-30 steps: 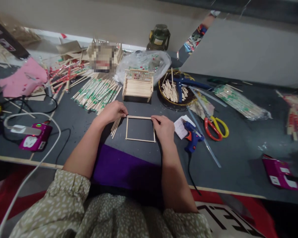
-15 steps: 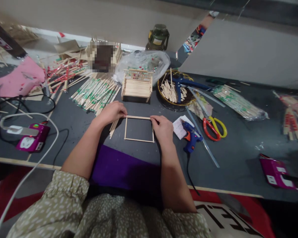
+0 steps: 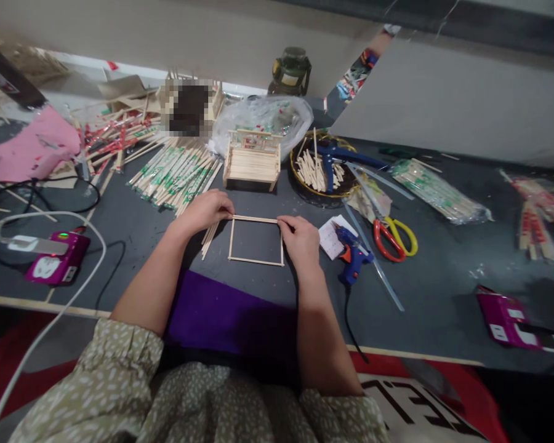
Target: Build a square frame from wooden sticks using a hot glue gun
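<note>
Presently, your left hand (image 3: pixel 207 208) and right hand (image 3: pixel 303 241) are apart, fingertips pinched at the two far corners of the stick frame (image 3: pixel 255 262), which lies on the grey table (image 3: pixel 425 301) between them. Press both ends evenly (the far side appears doubled), keeping corners square and your wrist clear of the glue gun (image 3: pixel 354 266).

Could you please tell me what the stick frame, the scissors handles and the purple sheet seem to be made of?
Stick frame: likely bare wood or bamboo, from its pale, matte tan sticks.
Scissors handles: probably plastic, by their bright, smooth red and yellow.
Purple sheet: perhaps felt or cloth; it looks flat and matte.
</note>
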Available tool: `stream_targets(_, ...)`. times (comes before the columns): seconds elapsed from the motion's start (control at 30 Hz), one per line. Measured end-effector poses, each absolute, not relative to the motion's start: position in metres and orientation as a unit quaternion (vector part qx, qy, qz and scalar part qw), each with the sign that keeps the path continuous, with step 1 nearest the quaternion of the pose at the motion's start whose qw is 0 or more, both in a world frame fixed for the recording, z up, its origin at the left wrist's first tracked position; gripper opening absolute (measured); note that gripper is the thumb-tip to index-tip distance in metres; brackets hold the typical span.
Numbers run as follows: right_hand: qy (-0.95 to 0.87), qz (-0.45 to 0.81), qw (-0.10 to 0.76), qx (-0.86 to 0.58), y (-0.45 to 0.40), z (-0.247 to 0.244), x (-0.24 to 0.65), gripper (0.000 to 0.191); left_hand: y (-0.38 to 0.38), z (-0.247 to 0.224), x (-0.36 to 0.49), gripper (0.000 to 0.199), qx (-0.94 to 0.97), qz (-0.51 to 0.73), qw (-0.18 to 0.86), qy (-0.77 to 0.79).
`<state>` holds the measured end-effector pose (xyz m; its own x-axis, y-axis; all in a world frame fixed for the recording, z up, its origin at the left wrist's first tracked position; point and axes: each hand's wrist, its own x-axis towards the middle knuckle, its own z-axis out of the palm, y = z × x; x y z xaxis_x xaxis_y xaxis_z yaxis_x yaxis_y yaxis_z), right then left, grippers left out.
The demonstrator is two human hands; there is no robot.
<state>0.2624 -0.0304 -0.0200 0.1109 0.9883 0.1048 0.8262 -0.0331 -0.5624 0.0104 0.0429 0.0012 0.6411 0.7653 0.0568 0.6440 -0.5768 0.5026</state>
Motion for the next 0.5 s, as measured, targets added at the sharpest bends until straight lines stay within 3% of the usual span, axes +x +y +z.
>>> stream_targets(0.5, -0.639, 0.160, 0.278, -0.699, -0.0303, -0.0224, 0.2635, 0.026, 0.0475, -0.0085, 0.0104, 0.007, 0.874, 0.159, 0.244, 0.388)
